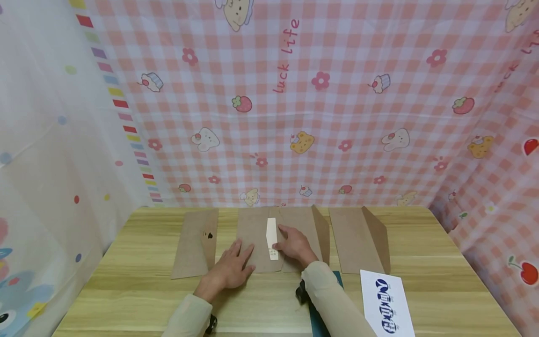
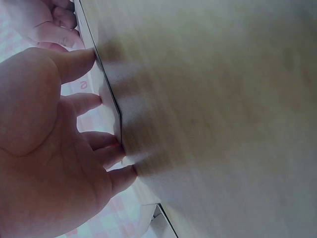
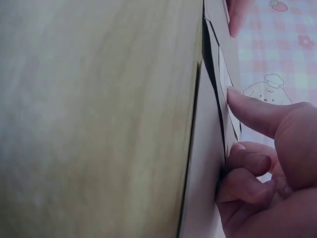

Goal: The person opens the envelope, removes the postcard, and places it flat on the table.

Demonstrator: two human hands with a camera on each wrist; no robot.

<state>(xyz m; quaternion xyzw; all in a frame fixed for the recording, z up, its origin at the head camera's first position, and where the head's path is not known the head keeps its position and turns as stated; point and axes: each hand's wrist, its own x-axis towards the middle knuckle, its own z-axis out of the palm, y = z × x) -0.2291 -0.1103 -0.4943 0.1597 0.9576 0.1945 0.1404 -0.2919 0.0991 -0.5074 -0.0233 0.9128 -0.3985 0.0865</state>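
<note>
In the head view, a brown paper envelope point(image 1: 251, 238) lies in the middle of the table. A narrow white part of a card point(image 1: 272, 234) with small print shows at its right side; the rest seems tucked inside. My right hand point(image 1: 296, 244) holds the card's right edge, its thumb on the white surface and, in the right wrist view, the other fingers curled. My left hand point(image 1: 230, 270) rests with spread fingers at the envelope's lower left edge, fingertips touching it in the left wrist view.
To the left lies a brown envelope point(image 1: 191, 243) with a small black mark. Two more, with raised flaps, lie to the right: one envelope point(image 1: 299, 222) beside my right hand, another envelope point(image 1: 348, 241) farther out. A printed white sheet point(image 1: 370, 290) and dark green item point(image 1: 317, 323) lie nearer.
</note>
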